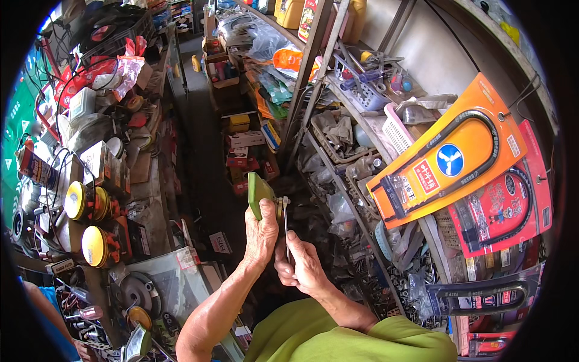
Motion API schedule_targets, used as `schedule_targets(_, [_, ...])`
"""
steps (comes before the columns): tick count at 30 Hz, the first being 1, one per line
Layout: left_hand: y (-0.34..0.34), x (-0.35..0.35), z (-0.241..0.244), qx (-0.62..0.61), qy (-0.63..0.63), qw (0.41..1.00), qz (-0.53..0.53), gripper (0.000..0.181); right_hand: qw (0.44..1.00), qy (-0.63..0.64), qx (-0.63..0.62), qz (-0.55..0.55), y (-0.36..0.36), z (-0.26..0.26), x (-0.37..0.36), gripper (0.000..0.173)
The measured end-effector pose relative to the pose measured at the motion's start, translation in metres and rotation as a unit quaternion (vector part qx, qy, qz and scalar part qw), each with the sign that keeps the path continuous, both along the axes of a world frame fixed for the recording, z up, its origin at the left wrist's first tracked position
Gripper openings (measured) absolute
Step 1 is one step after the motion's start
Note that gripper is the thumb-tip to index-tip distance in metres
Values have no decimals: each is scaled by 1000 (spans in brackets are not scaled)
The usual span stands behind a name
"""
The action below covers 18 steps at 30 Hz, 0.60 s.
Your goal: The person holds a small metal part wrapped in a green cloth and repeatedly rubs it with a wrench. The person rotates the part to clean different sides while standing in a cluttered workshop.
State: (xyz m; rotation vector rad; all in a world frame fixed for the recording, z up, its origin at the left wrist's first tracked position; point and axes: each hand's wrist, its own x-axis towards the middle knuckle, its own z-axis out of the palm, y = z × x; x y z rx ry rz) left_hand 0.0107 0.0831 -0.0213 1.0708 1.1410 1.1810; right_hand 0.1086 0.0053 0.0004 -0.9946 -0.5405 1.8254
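My left hand [262,233] grips a green flat-sided object [258,194] with a metal fitting on its right side; I cannot tell exactly what it is. In my right hand [301,264] is a slim metal wrench [285,212], held upright with its head against the fitting. My right thumb lies along the wrench's shaft, and the fingers curl around its lower end. The two hands are close together in front of my green shirt. The far side of the green object is hidden.
A cluttered bench with yellow round-faced lamps [95,246] runs along the left. On the right, packaged U-locks [448,154] hang before metal shelves with baskets and loose parts. Boxes [244,145] stand ahead beside a narrow aisle. Another person's arm [49,312] shows at the lower left.
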Motion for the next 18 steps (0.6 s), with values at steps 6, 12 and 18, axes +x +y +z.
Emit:
schedule_targets(6, [1,-1,-4,20,-6,1000,19,70,999,-36,-4,0,1,-2,-4,53])
schedule_targets(12, [3,-1,-9,36,1,999,18,66,997,-71,2,-8,0,-5,-7,53])
schedule_targets(18, [2,-2,-12,23,17,1000,0,66,998,-61,3,-16,-2,-8,-8,54])
